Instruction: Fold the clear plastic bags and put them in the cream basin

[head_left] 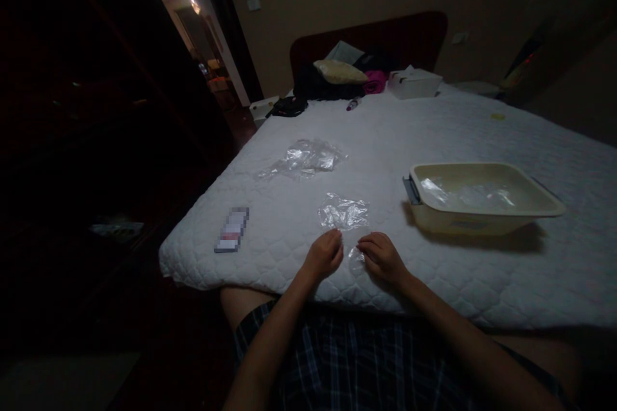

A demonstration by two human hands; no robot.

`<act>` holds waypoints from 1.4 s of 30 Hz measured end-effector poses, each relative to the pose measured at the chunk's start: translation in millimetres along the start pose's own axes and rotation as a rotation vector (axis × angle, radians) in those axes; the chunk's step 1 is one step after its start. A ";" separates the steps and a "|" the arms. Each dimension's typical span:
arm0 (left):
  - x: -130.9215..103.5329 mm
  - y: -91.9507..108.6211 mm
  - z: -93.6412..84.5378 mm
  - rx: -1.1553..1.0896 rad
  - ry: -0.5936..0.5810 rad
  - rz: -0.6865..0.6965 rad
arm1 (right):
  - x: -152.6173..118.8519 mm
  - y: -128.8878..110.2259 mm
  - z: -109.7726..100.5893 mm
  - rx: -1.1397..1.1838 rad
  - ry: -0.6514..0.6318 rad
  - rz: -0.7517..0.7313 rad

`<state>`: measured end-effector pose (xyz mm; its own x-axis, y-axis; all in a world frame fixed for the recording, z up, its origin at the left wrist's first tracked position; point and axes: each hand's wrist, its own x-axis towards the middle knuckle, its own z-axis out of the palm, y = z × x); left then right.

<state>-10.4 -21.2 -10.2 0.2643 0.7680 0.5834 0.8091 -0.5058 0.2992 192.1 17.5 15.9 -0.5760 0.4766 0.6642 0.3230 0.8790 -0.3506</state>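
My left hand is closed at the near edge of a clear plastic bag lying on the white quilted bed; its fingertips are pressed together, and what they pinch is too small to make out. To its right, my right hand has its fingers closed on a small piece of clear plastic, which hangs at its left side. Farther back lies a loose pile of crumpled clear plastic bags. A cream plastic tub with grey handles stands to the right and holds more clear plastic.
A phone-like object, blurred out, lies at the left edge of the bed. Toward the dark headboard are a pillow, dark cloth, a pink roll, a white box and a black bag.
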 end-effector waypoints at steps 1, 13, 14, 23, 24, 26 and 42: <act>0.4 0.4 -0.7 -0.001 -0.006 0.006 | 1.3 0.0 0.0 0.024 -0.001 0.017; 5.3 4.5 -6.0 0.064 -0.053 0.069 | 25.1 3.8 26.3 0.005 0.086 0.415; 5.4 4.5 -6.2 0.069 -0.053 0.069 | 27.2 4.4 27.6 0.002 0.079 0.444; 3.8 2.9 -6.3 0.080 -0.057 0.066 | 25.2 6.5 35.2 -0.142 0.006 0.401; 3.9 2.9 -6.1 0.077 -0.055 0.065 | 24.2 6.7 36.1 -0.155 -0.004 0.388; 4.1 2.9 -5.6 0.070 -0.047 0.064 | 22.6 7.2 37.3 -0.175 -0.017 0.376; 2.4 3.8 -5.2 0.109 -0.027 0.060 | 22.4 8.6 39.1 -0.283 -0.100 0.333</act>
<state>-9.4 -23.3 -3.7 0.3267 0.7488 0.5767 0.8435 -0.5063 0.1795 152.6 36.2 1.9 -0.4709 0.7441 0.4738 0.6880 0.6460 -0.3307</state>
